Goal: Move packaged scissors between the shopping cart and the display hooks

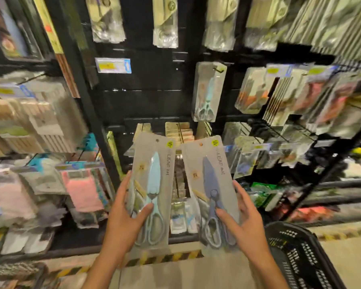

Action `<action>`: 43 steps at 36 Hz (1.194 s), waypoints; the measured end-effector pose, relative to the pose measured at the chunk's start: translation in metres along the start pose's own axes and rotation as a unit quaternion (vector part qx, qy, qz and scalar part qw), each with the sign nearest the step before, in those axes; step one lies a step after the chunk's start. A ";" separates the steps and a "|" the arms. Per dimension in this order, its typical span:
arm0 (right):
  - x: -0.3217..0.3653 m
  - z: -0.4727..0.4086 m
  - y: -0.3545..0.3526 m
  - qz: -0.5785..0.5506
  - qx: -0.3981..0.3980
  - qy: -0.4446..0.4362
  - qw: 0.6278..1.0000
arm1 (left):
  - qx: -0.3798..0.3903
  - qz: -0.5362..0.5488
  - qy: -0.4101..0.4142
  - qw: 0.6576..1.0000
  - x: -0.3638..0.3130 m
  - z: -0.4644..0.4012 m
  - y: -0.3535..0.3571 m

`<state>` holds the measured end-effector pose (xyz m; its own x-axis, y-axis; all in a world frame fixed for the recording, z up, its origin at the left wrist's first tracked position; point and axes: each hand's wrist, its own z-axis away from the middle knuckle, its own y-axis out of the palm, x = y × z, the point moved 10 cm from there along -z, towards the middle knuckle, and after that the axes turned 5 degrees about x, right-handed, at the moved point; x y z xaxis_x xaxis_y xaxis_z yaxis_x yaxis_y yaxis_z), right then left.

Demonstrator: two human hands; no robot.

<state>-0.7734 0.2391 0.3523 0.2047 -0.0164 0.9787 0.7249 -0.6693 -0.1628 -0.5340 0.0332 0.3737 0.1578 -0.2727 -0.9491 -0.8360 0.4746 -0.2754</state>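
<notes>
My left hand grips a grey card pack of light blue scissors, held upright before the display. My right hand grips a matching pack with darker blue-grey scissors beside it. Both packs have a yellow sticker at the top. Higher up, one more pack of light blue scissors hangs on a display hook of the black panel. The black shopping cart stands at the lower right, just right of my right forearm.
Hooks around the panel carry many other packs: pale packs along the top, orange-handled tools at the right, cloths and pink packs at the left. A price label sits on the panel. Yellow-black tape marks the floor edge.
</notes>
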 end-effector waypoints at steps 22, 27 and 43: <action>0.030 -0.148 -0.153 -0.052 0.015 -0.086 0.995 | -0.047 -0.009 0.079 0.996 -0.130 -0.096 0.157; 0.036 -0.180 -0.147 -0.041 0.017 -0.102 0.994 | -0.053 -0.006 0.084 0.995 -0.135 -0.119 0.150; 0.047 -0.260 -0.104 -0.031 -0.005 -0.125 0.992 | -0.058 -0.002 0.116 0.992 -0.128 -0.210 0.095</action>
<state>-1.0100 0.1144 0.4481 0.3174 0.2097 0.9248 0.7356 -0.6699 -0.1006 -0.7441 -0.0626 0.5009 0.0482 -0.4655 -0.8837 -0.8923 0.3775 -0.2476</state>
